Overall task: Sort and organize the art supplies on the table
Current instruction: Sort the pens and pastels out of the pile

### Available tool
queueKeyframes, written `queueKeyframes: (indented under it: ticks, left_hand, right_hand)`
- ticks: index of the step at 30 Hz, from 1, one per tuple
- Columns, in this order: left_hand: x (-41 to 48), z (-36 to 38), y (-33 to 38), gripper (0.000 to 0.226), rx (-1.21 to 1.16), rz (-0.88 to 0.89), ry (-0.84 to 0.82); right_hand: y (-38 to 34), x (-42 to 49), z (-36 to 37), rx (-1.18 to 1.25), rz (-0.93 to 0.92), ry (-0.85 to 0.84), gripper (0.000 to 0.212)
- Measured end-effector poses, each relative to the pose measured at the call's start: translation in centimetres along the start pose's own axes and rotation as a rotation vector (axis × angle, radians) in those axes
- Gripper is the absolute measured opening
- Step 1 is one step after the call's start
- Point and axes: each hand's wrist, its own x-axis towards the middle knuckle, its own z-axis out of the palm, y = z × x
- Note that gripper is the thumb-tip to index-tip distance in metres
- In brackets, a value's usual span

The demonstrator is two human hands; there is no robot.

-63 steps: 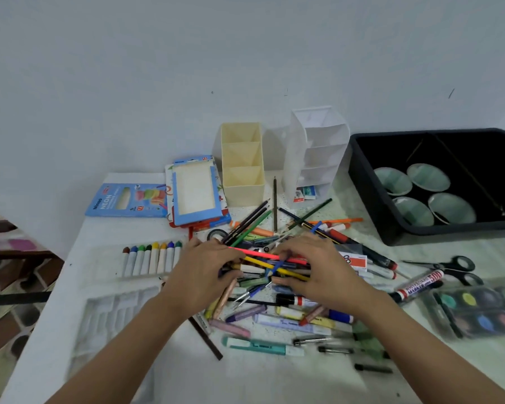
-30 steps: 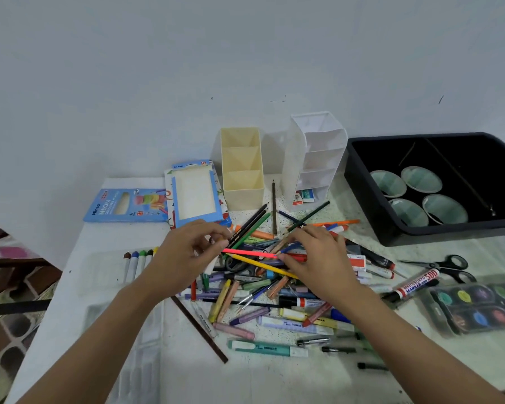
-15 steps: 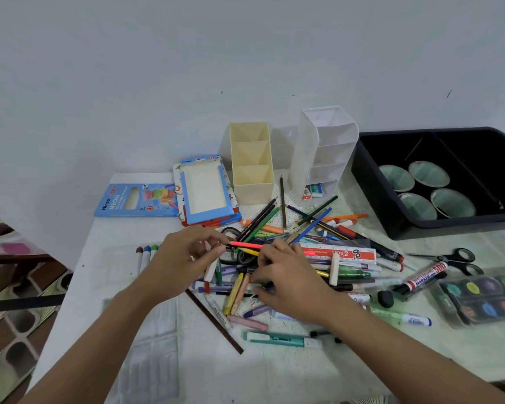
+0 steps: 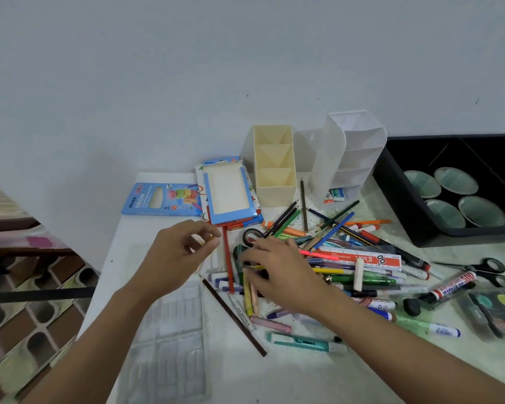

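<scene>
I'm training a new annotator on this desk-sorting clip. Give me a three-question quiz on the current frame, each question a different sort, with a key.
1. True or false: the cream organizer already holds pencils.
2. How many green dishes lie in the black bin?
3. The scissors lie: A) beside the blue pencil box, B) at the right, near the red whiteboard marker, C) inside the bin.

Key: 1 false, its compartments look empty; 2 four; 3 B.

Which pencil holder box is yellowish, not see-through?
The cream organizer beside the blue pencil box; the clear organizer nearer the black bin is translucent white.
</scene>
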Motion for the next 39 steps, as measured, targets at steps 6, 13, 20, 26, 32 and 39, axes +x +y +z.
queueKeyframes:
  ticks: [6,13,20,26,32,39]
  left_hand:
    - [-0.9,-4.0,-4.3,0.007,0.021,-0.180,0.087]
    - [-0.8,-5.9,-8.4,0.009,0.068,-0.279,0.063]
    - [0.8,-5.6,-9.0,0.013,0.051,-0.270,0.074]
    - [0.3,-7.3,-10.4,0.014,0.077,-0.259,-0.010]
    - [-1.0,-6.1,-11.1,0.017,0.096,-0.052,0.078]
    - [-2.2,-5.0,-11.9,0.017,0.135,0.060,0.078]
  right_hand:
    - [-2.3,4.1,1.7,0.059,-0.007,0.051,0.019]
    - [-4.7,7.3,4.8,-0.049,-0.008,0.029,0.026]
    - [-5.3,7.7,6.0,-0.130,0.015,0.043,0.027]
    - [-5.4,7.6,5.7,-0.119,0.022,0.019,0.029]
    - [-5.4,7.3,5.6,-0.175,-0.006,-0.026,0.029]
    - [-4.7,7.5,5.1,-0.179,-0.048,-0.070,0.032]
